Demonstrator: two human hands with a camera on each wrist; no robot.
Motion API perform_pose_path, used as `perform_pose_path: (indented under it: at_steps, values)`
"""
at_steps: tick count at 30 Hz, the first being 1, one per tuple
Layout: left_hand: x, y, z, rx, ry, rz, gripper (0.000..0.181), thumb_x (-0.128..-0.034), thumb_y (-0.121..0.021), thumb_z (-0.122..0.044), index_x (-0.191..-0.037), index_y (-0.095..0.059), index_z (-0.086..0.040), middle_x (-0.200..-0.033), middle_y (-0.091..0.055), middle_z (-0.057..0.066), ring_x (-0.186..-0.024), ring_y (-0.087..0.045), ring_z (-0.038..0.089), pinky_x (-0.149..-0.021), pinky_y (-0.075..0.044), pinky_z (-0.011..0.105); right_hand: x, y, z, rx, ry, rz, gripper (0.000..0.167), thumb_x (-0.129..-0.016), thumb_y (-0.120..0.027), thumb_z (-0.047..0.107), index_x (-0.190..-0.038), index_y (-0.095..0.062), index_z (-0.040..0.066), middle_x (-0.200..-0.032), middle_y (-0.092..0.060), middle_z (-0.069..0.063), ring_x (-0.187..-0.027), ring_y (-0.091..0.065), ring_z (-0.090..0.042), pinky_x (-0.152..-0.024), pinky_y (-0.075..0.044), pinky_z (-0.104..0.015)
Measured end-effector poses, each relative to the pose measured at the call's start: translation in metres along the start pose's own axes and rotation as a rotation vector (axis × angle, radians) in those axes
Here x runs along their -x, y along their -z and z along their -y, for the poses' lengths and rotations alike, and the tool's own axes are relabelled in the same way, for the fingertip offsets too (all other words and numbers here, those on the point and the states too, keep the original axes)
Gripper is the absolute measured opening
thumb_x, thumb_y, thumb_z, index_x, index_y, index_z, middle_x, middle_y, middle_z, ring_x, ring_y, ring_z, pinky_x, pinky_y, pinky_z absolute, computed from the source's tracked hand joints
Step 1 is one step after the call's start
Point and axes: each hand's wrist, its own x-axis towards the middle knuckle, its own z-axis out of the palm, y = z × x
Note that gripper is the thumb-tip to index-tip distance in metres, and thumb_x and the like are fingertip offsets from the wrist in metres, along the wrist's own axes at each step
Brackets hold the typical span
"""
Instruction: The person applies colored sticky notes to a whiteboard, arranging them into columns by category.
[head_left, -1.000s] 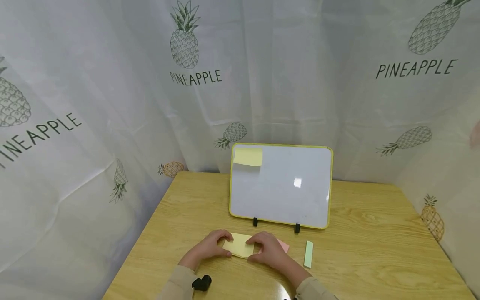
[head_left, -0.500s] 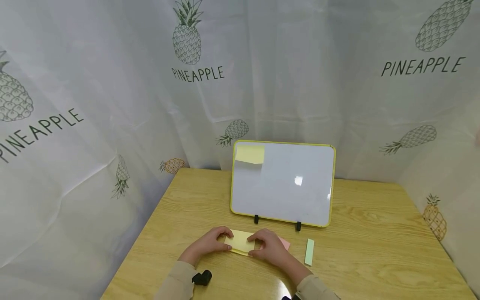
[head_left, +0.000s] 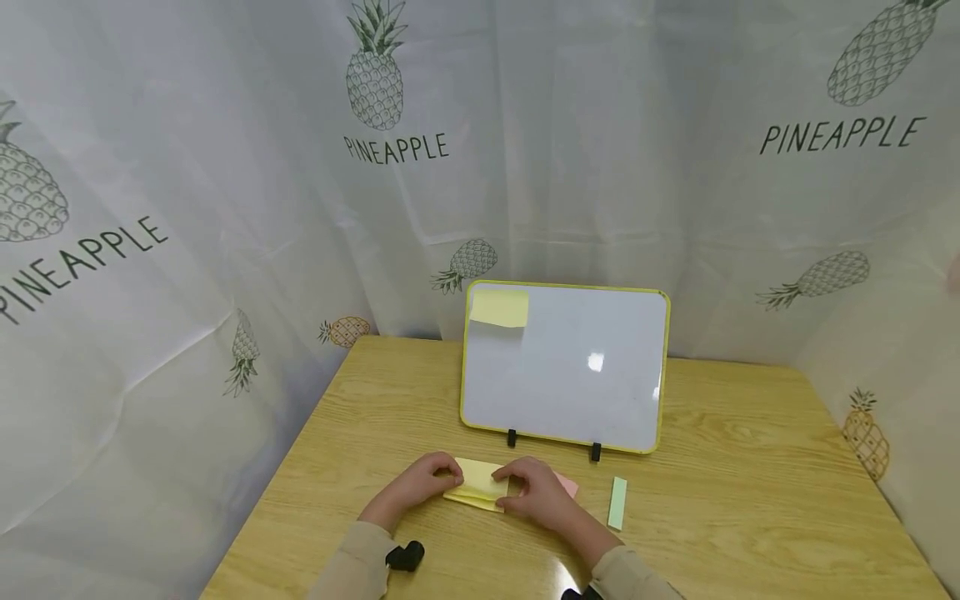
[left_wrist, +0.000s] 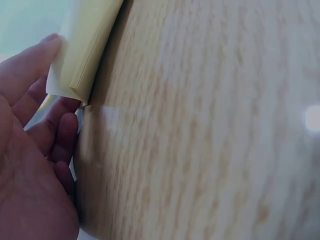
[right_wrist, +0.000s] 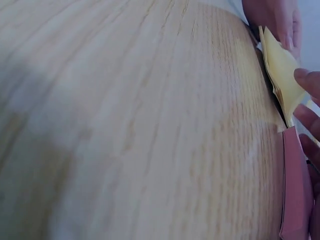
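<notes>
Left fingers (head_left: 454, 481) and right fingers (head_left: 505, 473) held the pad (head_left: 480, 475) before the board (head_left: 570, 383), one sheet (left_wrist: 63, 65) lifted, seemingly not free. One note (head_left: 500, 307) was up.

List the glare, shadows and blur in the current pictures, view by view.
Head view: a bright glare spot on the whiteboard, another on the table at the bottom edge, a soft shadow under the yellow note. Left wrist: white glare at the right edge, a dark shadow line beside the yellow pad. Right wrist: broad dark, blurry patches across the table on the left.
</notes>
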Motion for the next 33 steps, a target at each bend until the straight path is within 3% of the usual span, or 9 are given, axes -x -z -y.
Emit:
perform_pose_path:
  at_steps: [5, 9, 13, 17, 20, 24, 27, 33]
  values:
    - [0.0, -0.002, 0.001, 0.019, 0.026, -0.023, 0.01, -0.0965, -0.062, -0.013, -0.094, -0.068, -0.006, -0.099, -0.062, 0.002, -0.091, -0.054, 0.014, -0.083, -0.043, 0.033, -0.005, -0.001, 0.004, -0.032, -0.022, 0.082, 0.029, -0.082, -0.08, 0.019, -0.11, -0.072, 0.015, -0.099, -0.066, 0.007, -0.081, -0.053, -0.01, -0.069, -0.046, -0.026]
    - [-0.002, -0.002, 0.001, 0.049, 0.04, -0.012, 0.01, -0.0977, -0.06, -0.014, -0.094, -0.066, -0.006, -0.097, -0.061, 0.002, -0.086, -0.052, 0.015, -0.078, -0.042, 0.031, -0.009, -0.003, 0.004, -0.062, -0.109, 0.116, 0.028, -0.087, -0.076, 0.021, -0.114, -0.07, 0.017, -0.097, -0.065, 0.012, -0.079, -0.054, -0.006, -0.067, -0.047, -0.026]
    - [-0.003, -0.003, 0.004, 0.062, 0.045, -0.017, 0.011, -0.0983, -0.06, -0.014, -0.095, -0.066, -0.005, -0.095, -0.061, 0.002, -0.082, -0.051, 0.015, -0.075, -0.043, 0.03, -0.011, -0.004, 0.001, -0.116, -0.194, 0.081, 0.022, -0.09, -0.071, 0.014, -0.113, -0.069, 0.018, -0.095, -0.064, 0.011, -0.086, -0.059, -0.008, -0.072, -0.05, -0.029]
    - [-0.003, -0.004, 0.003, 0.04, 0.071, -0.051, 0.009, -0.0954, -0.065, -0.018, -0.095, -0.065, -0.009, -0.091, -0.058, -0.001, -0.079, -0.05, 0.014, -0.072, -0.042, 0.03, -0.014, -0.003, 0.001, -0.158, -0.211, 0.03, 0.02, -0.091, -0.07, 0.012, -0.11, -0.069, 0.016, -0.094, -0.063, 0.007, -0.088, -0.06, -0.013, -0.074, -0.051, -0.031]
    - [-0.003, -0.007, 0.0, -0.029, 0.082, -0.097, 0.014, -0.0883, -0.074, -0.018, -0.096, -0.064, -0.011, -0.089, -0.057, -0.002, -0.077, -0.048, 0.014, -0.07, -0.041, 0.031, -0.014, -0.003, 0.001, -0.183, -0.226, 0.006, 0.019, -0.09, -0.072, 0.014, -0.109, -0.069, 0.016, -0.093, -0.062, 0.005, -0.088, -0.06, -0.014, -0.073, -0.051, -0.032]
    - [-0.003, -0.012, -0.005, -0.17, 0.095, -0.161, 0.035, -0.0789, -0.083, -0.014, -0.106, -0.062, -0.006, -0.094, -0.054, 0.001, -0.081, -0.047, 0.017, -0.071, -0.042, 0.034, -0.014, -0.003, 0.0, -0.212, -0.257, -0.018, 0.017, -0.091, -0.071, 0.017, -0.107, -0.068, 0.018, -0.092, -0.06, 0.003, -0.085, -0.06, -0.014, -0.072, -0.051, -0.032]
    - [-0.003, -0.015, -0.007, -0.22, 0.122, -0.188, 0.049, -0.0763, -0.084, -0.011, -0.115, -0.057, -0.001, -0.098, -0.049, 0.004, -0.084, -0.045, 0.019, -0.071, -0.041, 0.036, -0.015, -0.003, -0.001, -0.252, -0.27, -0.041, 0.016, -0.091, -0.071, 0.017, -0.106, -0.066, 0.017, -0.091, -0.059, 0.001, -0.082, -0.058, -0.016, -0.07, -0.05, -0.032]
    - [-0.003, -0.017, -0.004, -0.179, 0.156, -0.221, 0.051, -0.0752, -0.085, -0.007, -0.11, -0.048, -0.005, -0.095, -0.043, 0.005, -0.083, -0.041, 0.02, -0.068, -0.037, 0.032, -0.015, -0.001, -0.002, -0.309, -0.289, -0.108, 0.018, -0.09, -0.072, 0.014, -0.105, -0.063, 0.014, -0.088, -0.057, -0.004, -0.075, -0.054, -0.02, -0.063, -0.049, -0.031]
